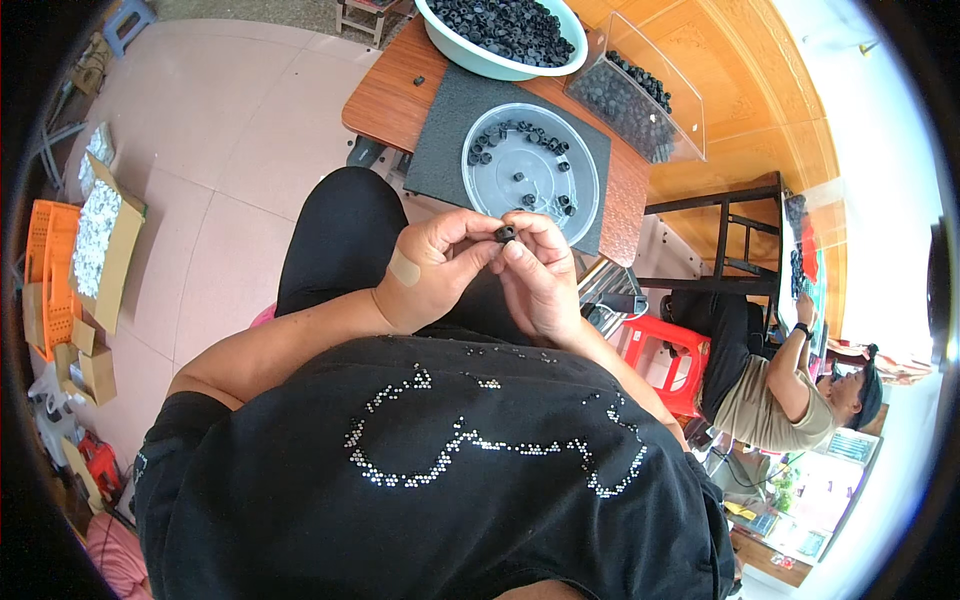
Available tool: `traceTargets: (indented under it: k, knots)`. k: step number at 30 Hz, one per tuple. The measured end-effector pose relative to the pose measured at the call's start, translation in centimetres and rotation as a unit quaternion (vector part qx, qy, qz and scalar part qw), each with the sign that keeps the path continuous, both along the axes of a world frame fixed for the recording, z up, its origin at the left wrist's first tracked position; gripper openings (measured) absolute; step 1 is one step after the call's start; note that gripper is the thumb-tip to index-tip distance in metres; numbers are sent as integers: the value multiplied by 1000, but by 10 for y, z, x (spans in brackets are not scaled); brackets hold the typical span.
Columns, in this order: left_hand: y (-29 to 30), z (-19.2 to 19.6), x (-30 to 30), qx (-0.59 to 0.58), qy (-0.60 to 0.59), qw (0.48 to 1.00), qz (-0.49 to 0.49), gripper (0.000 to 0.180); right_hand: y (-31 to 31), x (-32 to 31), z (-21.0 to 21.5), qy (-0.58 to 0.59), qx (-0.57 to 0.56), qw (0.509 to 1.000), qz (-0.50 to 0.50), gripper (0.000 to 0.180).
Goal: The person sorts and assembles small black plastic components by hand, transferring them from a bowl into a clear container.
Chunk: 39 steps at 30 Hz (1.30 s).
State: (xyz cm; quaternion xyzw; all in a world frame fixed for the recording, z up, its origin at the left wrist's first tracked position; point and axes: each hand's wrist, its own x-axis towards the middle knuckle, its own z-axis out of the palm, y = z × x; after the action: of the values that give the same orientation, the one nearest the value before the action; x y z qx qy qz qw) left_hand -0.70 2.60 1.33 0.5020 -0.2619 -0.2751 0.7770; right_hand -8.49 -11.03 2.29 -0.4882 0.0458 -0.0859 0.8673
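Between the fingertips of both hands sits a small black round part [506, 234] with a hole in its end; its exact kind is too small to tell. My left hand [440, 258], with a tan plaster on its back, pinches the part from the left. From the right, my right hand [540, 275] grips it with thumb and fingers. Just beyond my hands, a clear round plastic tub [490, 198] holds several similar black parts along its far and right sides. The tub rests on a dark grey mat [440, 135].
Beyond the mat stand a pale blue basin [480, 66] and a clear box [690, 140], both filled with black parts, on a brown wooden table [378, 95]. At right, another person [770, 400] sits near a red stool [650, 350]. Cartons [125, 260] and an orange crate [40, 240] stand left.
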Motion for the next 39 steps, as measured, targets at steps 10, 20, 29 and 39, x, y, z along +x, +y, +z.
traceTargets:
  k: [10, 20, 29, 39]
  knots:
    - [-2, -5, -2, 0, -25, 1000, 8, 18, 5, 2, 8, 12, 33, 998, -58, 22]
    - [2, 1, 1, 41, -92, 995, 12, 16, 3, 0, 4, 27, -98, 993, -57, 25]
    - [4, 8, 3, 92, -186, 976, 70, 16, -4, -4, -3, -26, -256, 964, -73, 32]
    - [5, 10, 1, 73, -254, 961, 77, 23, -2, -5, 5, -65, -351, 929, -100, 33]
